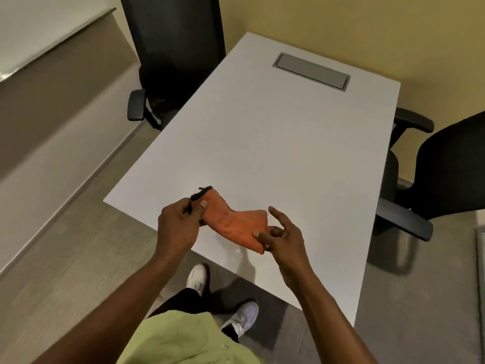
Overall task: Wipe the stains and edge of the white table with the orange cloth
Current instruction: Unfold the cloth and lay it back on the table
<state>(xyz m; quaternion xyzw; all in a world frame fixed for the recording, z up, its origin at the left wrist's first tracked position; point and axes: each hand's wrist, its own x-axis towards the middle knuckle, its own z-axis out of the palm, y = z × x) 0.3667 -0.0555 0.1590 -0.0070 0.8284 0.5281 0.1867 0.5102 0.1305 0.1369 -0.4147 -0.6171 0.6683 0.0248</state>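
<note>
A person standing at the near end of a white table [275, 143] holds an orange cloth [233, 222] between both hands, above the tabletop close to its near edge. The left hand [178, 222] is closed on the cloth's left corner, where a black trim strip [200, 193] sticks up past the thumb. The right hand [283, 232] pinches the cloth's lower right end between thumb and bent fingers, its index finger stretched out free. The cloth sags in a fold between the two grips. A grey hatch [311, 71] is set into the table's far end. Black chairs stand at the far left [173, 48] and on the right [433, 174].
</note>
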